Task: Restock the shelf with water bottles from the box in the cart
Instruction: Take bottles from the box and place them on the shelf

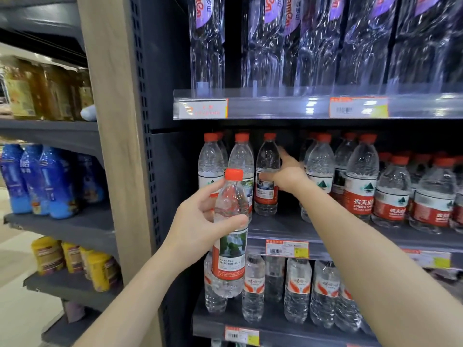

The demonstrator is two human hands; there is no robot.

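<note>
water bottle (230,251), red cap, clear: upright, in front of middle shelf (283,230), not on it; gripped by left hand (198,221), fingers clamped round its body above the label. second red-capped bottle (266,194): standing on middle shelf, third along from the left; held by right hand (288,175), thumb across its front, fingers reaching behind. further red-capped bottles (360,179) in rows either side. large purple-labelled bottles (313,46) on shelf above. blue bottles (37,179) on neighbouring rack, left.
</note>
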